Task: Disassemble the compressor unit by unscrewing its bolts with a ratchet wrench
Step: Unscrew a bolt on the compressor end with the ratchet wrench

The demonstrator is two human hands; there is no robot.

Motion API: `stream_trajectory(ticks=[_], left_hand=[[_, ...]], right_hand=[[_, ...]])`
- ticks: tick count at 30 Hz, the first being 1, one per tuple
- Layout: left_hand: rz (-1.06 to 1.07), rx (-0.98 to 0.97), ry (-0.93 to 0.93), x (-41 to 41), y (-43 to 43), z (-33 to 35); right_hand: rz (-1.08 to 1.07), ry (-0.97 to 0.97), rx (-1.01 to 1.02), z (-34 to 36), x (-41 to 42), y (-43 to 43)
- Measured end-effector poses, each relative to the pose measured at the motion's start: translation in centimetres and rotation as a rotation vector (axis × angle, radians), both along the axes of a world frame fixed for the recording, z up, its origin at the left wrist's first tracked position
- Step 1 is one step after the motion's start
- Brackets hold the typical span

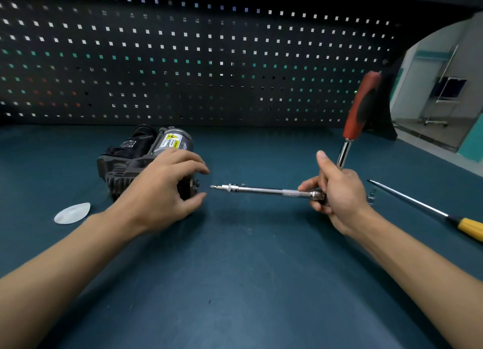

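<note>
The compressor unit (pixel 136 155), dark grey with a finned casing and a yellow warning label, lies on the teal mat left of centre. My left hand (pixel 162 189) rests over its right end, fingers curved around the casing. A bolt head (pixel 196 183) shows at that end. My right hand (pixel 337 189) grips the head of the ratchet wrench (pixel 362 105), whose red handle points up. Its long extension bar (pixel 261 190) runs level to the left, and the bit tip sits a short gap away from the bolt.
A yellow-handled screwdriver (pixel 428 208) lies at the right, with a small metal bit (pixel 372 195) beside my right hand. A white oval disc (pixel 72 213) lies at the left. A dark pegboard (pixel 198 61) backs the bench (pixel 235 283).
</note>
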State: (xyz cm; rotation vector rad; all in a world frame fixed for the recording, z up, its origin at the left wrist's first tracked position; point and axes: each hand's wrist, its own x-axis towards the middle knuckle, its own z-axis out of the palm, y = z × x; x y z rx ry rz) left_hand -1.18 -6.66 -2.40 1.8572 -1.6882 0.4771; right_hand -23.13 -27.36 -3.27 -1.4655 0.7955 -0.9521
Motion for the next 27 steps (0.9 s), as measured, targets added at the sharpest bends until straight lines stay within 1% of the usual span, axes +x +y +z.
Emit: stream_trajectory(ticks=[6, 13, 14, 18, 20, 22, 23, 25, 27], left_hand=[[-0.022, -0.012, -0.103, 0.1, 0.1, 0.1], [0.012, -0.046, -0.023, -0.7, -0.2, 0.2], [0.004, -0.065, -0.044, -1.1, -0.3, 0.3], [-0.036, -0.135, -0.245, -3.3, -1.5, 0.6], [-0.006, -0.016, -0.233, -4.2, -2.5, 0.6], [0.14, 0.253, -0.213, -4.6, -4.2, 0.2], [0.235, 0.369, -0.24, -4.7, -5.2, 0.1], [0.335, 0.499, -0.23, -4.9, -6.9, 0.1], [0.363, 0.601, -0.224, -4.9, -8.4, 0.1]], right_hand=[[-0.027, 0.005, 0.022, -0.1, 0.0, -0.4], [-0.042, 0.001, 0.026, -0.2, 0.0, -0.6], [-0.055, -0.007, 0.03, -0.2, 0.0, -0.7], [-0.135, -0.067, 0.061, -0.1, 0.0, -1.3], [-0.188, -0.075, 0.059, -0.2, 0.0, -1.8], [-0.247, -0.075, 0.041, -0.3, -0.1, -2.3], [-0.278, -0.084, 0.035, -0.4, -0.2, -2.5], [-0.329, -0.126, 0.029, -0.6, -0.3, -2.6], [-0.357, -0.157, 0.018, -0.6, -0.4, -2.7]])
